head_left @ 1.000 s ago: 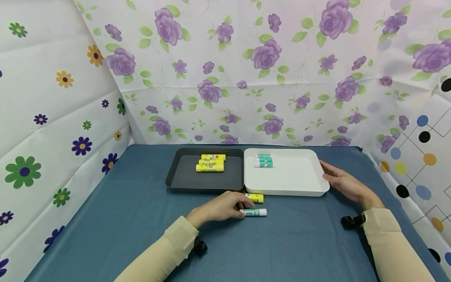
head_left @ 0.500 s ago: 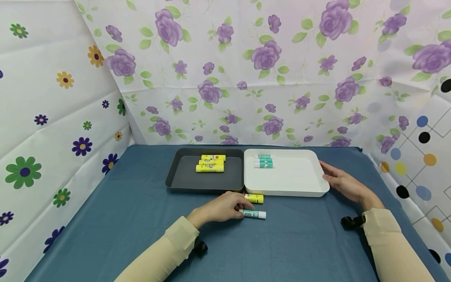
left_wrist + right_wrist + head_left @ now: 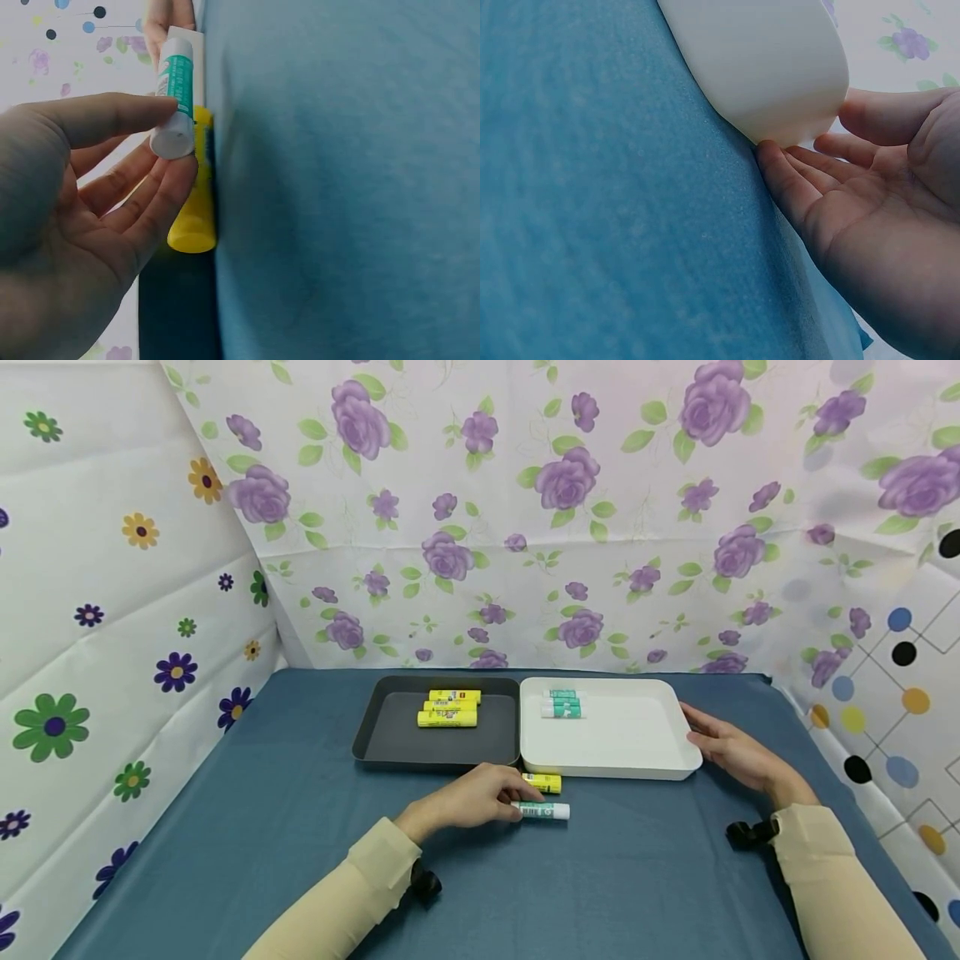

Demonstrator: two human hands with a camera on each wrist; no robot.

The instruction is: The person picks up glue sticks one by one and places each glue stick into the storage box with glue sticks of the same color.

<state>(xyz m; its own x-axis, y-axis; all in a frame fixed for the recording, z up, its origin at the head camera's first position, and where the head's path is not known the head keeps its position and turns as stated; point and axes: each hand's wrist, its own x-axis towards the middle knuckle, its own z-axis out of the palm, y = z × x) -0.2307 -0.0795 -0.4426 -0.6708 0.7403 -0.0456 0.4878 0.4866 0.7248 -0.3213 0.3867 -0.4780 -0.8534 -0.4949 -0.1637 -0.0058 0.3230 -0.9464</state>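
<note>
My left hand (image 3: 480, 797) pinches one end of a glue stick (image 3: 546, 811) with a green-and-white label and white cap, held sideways with the cap to the right. In the left wrist view the glue stick (image 3: 177, 79) sits between thumb and fingers. Just behind it, a yellow glue stick (image 3: 546, 783) lies on the cloth before the trays, partly hidden by my fingers. My right hand (image 3: 738, 755) rests against the right end of the white tray (image 3: 622, 747). In the right wrist view its fairly straight fingers (image 3: 787, 180) touch the tray's side (image 3: 780, 124).
The dark grey tray (image 3: 405, 747) stands left of the white one, holding several yellow glue sticks (image 3: 447, 718). Green-and-white glue sticks (image 3: 562, 712) lie in the white tray. A blue cloth (image 3: 585, 893) covers the table; flowered sheets (image 3: 480, 510) hang behind and at the sides.
The glue stick in my left hand dips slightly at its cap end, then comes back level and a little up. My right hand stays at the white tray.
</note>
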